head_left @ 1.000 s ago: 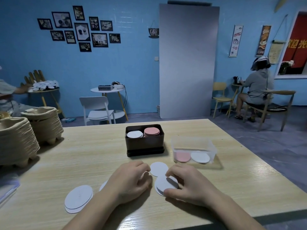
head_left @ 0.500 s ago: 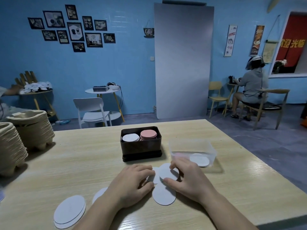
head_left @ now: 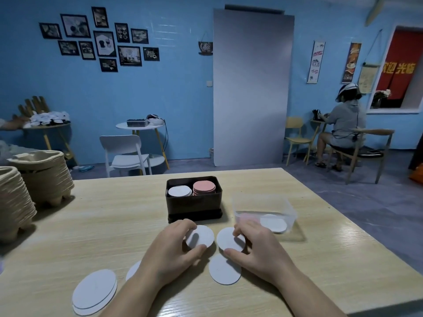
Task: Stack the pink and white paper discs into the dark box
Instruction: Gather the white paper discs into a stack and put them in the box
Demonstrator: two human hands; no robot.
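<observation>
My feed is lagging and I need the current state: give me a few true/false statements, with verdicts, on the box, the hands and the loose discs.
1. In the dark box, the pink stack sits to the right of the white stack. True.
2. Both hands hold pink discs. False: the left hand pinches the left white disc and the right hand pinches the right white disc.
3. The clear container is empty. False: a container white disc and a container pink disc lie in it.
4. A loose white disc lies on the table by the right hand. True.
</observation>
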